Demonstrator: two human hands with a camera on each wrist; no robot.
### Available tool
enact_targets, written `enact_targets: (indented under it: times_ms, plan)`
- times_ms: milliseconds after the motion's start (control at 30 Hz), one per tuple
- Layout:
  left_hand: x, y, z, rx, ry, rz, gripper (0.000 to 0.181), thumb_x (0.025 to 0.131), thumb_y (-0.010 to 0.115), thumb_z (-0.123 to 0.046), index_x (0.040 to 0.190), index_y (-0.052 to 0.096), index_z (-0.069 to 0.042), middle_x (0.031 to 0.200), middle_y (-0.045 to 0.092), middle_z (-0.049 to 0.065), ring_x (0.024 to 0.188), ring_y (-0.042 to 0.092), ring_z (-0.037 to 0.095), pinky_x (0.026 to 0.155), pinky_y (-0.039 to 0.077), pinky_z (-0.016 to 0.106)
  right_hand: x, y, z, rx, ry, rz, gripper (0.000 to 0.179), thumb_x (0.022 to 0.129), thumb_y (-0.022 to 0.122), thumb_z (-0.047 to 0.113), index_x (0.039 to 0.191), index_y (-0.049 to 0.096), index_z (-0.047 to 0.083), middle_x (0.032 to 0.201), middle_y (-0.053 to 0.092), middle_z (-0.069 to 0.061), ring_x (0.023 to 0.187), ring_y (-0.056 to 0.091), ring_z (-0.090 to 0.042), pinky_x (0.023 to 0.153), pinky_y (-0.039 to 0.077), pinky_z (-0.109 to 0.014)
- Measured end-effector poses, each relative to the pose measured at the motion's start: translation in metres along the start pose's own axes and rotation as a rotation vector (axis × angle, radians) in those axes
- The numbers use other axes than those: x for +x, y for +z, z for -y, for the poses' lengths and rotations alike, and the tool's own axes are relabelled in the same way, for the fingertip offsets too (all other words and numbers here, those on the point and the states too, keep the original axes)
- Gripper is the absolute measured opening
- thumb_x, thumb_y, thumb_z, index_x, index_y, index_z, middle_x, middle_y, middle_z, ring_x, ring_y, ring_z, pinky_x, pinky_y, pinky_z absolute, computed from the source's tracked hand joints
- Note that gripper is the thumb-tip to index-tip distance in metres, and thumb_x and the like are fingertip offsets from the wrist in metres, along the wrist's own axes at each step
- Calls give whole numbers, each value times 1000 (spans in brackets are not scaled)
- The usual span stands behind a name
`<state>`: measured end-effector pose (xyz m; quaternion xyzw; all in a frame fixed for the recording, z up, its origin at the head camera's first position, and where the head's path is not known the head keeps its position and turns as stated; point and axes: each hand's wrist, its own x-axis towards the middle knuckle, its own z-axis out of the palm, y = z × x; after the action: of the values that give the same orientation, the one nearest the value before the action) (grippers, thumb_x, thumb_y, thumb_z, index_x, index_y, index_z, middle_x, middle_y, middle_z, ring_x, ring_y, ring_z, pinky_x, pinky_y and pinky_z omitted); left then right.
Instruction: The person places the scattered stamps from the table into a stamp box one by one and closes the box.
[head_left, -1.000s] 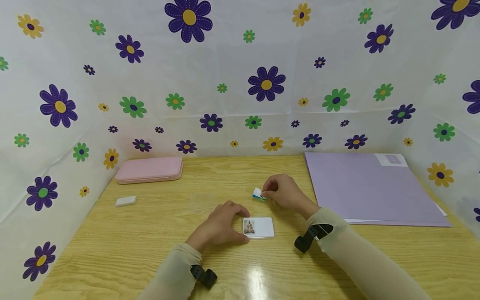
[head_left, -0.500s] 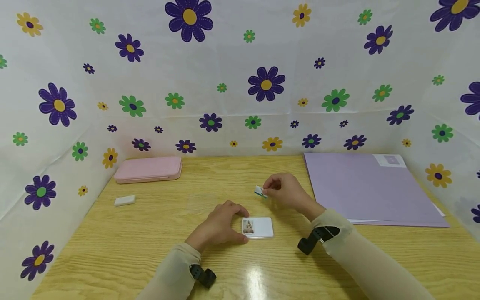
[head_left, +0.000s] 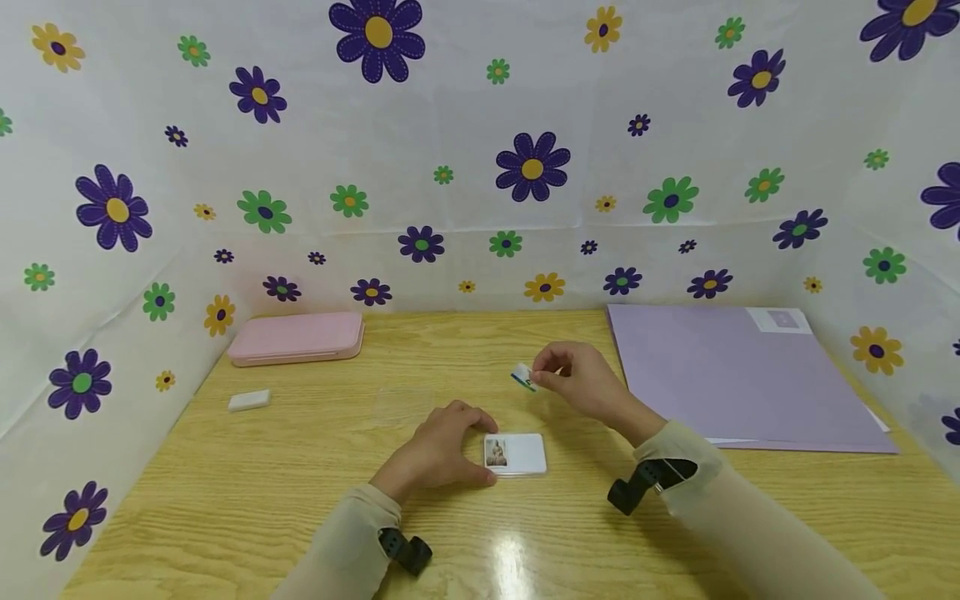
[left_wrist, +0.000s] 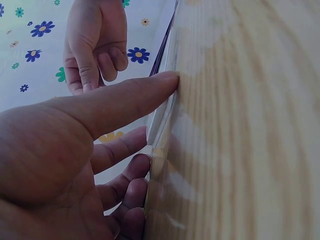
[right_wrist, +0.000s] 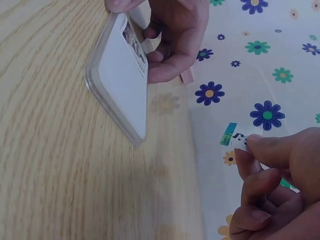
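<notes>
A flat clear plastic case (head_left: 527, 455) with a white card inside lies on the table, a small statue picture (head_left: 497, 452) at its left end. My left hand (head_left: 438, 447) holds this case by its near and far edges, between thumb (left_wrist: 135, 100) and fingers. Over the table beyond the case, the thumb and index finger of my right hand (head_left: 581, 381) pinch a small stamp (head_left: 522, 377). The stamp (right_wrist: 234, 136) is white with dark marks and a blue-green strip along one edge; the fingertips hide part of it.
A pink pencil case (head_left: 297, 337) lies at the back left, with a white eraser-like block (head_left: 249, 401) in front of it. A faint transparent sheet (head_left: 403, 405) rests beyond my left hand. A large purple folder (head_left: 738, 375) takes up the back right.
My right hand has shifted slightly right and up with the stamp, which has tilted in its pinch. The left hand and the plastic case stay in place.
</notes>
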<state>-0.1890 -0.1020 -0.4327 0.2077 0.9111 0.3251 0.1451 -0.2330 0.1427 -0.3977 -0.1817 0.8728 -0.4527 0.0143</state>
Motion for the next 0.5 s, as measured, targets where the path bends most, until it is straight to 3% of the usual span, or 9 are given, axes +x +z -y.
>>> enact_targets:
  times_ms: [300, 500]
  plan:
    - [1, 0, -1, 2, -14, 4, 54, 70, 90, -34, 116, 64, -23, 123, 53, 1, 115, 45, 27, 98, 37, 50, -4, -4, 0, 51, 9, 67, 4, 94, 69, 12, 90, 68, 9, 80, 65, -3, 78, 62, -37, 59, 44, -31]
    - [1, 0, -1, 5, -8, 0, 53, 70, 90, -33, 116, 64, -23, 122, 53, 1, 114, 45, 27, 97, 37, 50, -8, -4, -1, 32, 30, 108, 3, 93, 70, 11, 90, 71, 11, 81, 66, -2, 78, 62, -27, 62, 47, -31]
